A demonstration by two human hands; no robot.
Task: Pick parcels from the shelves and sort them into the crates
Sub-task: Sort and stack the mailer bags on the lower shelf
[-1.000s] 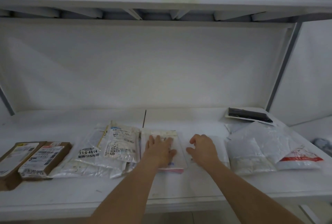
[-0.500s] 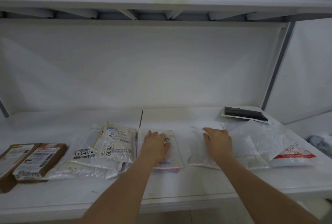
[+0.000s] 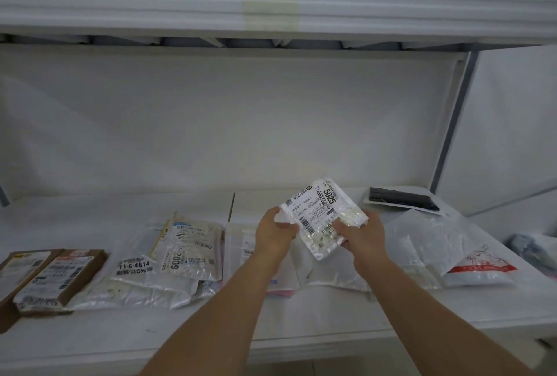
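A small white bubble-mailer parcel (image 3: 322, 218) with a label reading 5025 is held tilted above the white shelf (image 3: 211, 324). My left hand (image 3: 275, 232) grips its left edge and my right hand (image 3: 363, 232) grips its lower right side. Under my hands lie a flat white parcel with a pink edge (image 3: 244, 243) and a white plastic mailer (image 3: 334, 273). No crate is in view.
Two brown cardboard parcels (image 3: 54, 276) lie at the far left, then a pile of clear and white mailers (image 3: 168, 258). At the right lie white bags, one with a red band (image 3: 479, 267), and a black flat packet (image 3: 402, 199) behind. An upper shelf overhangs.
My hands were pressing flat on parcels on the shelf. Now both have lifted the small 5025 parcel up off the shelf, its label facing me.
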